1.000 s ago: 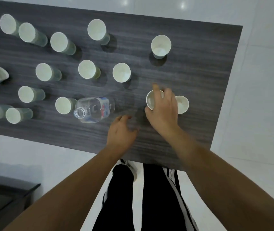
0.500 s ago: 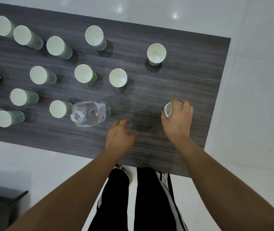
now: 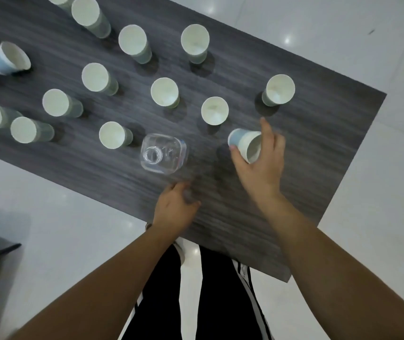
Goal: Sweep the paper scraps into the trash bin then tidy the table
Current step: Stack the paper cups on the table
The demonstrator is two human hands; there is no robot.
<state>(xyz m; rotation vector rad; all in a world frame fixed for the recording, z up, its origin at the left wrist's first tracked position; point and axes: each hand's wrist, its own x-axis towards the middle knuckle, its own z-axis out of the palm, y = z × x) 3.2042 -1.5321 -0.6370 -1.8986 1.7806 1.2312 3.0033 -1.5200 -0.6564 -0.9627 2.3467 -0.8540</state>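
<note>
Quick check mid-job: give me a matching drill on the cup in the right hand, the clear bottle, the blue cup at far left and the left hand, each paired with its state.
Things:
1. cup in the right hand
2. clear bottle
3. blue cup at far left
4. left hand

States:
A. rests at the table's near edge, holding nothing
B. stands upright, no cap on it
C. held tilted above the table
D. lies tipped on the table

Pairs: 1-C, 2-B, 3-D, 4-A

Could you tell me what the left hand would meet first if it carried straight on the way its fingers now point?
Probably the clear plastic bottle: the left hand points up the table towards it, though depth is unclear.
</note>
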